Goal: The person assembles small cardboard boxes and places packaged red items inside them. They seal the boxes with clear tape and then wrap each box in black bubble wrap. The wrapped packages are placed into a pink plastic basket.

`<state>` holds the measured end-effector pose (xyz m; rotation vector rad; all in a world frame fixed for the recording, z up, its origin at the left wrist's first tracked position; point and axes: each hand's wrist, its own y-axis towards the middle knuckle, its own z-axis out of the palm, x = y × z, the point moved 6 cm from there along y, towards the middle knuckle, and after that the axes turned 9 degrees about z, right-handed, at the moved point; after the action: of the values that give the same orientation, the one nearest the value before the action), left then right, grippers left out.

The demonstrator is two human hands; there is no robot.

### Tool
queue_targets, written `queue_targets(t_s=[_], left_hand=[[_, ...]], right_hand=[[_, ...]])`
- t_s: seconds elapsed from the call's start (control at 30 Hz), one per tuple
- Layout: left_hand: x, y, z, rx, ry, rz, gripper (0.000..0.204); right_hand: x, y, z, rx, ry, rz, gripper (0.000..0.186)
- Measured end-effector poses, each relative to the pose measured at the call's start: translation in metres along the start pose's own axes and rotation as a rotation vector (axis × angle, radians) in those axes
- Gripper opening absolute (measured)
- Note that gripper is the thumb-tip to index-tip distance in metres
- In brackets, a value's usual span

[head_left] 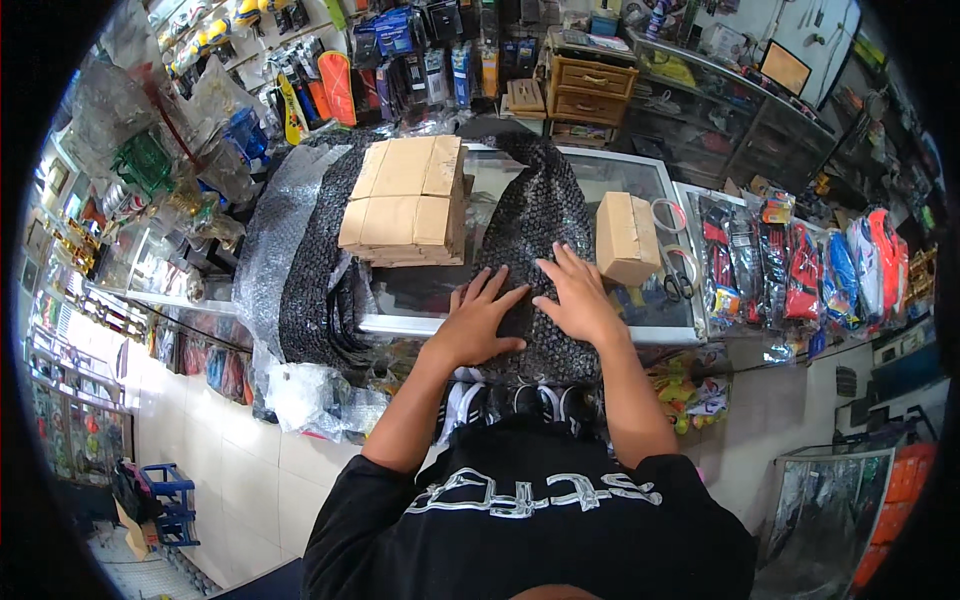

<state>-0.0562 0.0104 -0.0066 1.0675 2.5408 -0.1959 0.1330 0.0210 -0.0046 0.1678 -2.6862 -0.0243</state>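
A strip of black bubble wrap point(540, 215) lies across the glass counter and hangs over its front edge. My left hand point(480, 320) rests on the wrap's left side, fingers spread. On its right side lies my right hand point(578, 295), also with fingers apart. Just beyond the right hand stands a small brown cardboard box point(627, 238). To the left of the wrap is a stack of flat cardboard pieces point(405, 200). Neither hand holds anything.
More black bubble wrap point(320, 240) and clear bubble wrap point(275, 230) drape over the counter's left part. Right of the box are black-handled scissors point(680, 275) and tape rolls point(668, 214). Packaged sports goods point(800, 265) fill the right side. A wooden drawer unit point(592, 90) stands behind.
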Motion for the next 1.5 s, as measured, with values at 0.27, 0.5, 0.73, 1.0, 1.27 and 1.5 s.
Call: queue_targets(t_s=[0.27,0.5,0.73,1.0,1.27,1.5], left_hand=[[-0.007,0.015,0.016,-0.008,0.073,-0.094,0.099],[0.008,0.029,0.026,-0.09,0.101,-0.103,0.086],[-0.003,0.029,0.006,-0.155,0.081,-0.158,0.081],[-0.01,0.129,-0.024,-0.326,-0.427,0.241,0.073],[-0.026,0.207,-0.026,-0.056,-0.386,0.252,0.104],[-0.018,0.222,-0.002,0.148,-0.851,0.18,0.118]], right_hand=[[-0.001,-0.016,0.002,-0.029,-0.044,0.021,0.067],[-0.009,-0.027,0.009,-0.111,0.023,-0.001,0.059],[-0.004,-0.053,-0.047,-0.744,0.307,-0.161,0.016],[-0.057,-0.063,-0.063,-1.022,0.068,0.157,0.099],[-0.063,-0.051,-0.053,-0.84,0.068,0.322,0.11],[-0.07,-0.05,-0.047,-0.793,0.155,0.394,0.101]])
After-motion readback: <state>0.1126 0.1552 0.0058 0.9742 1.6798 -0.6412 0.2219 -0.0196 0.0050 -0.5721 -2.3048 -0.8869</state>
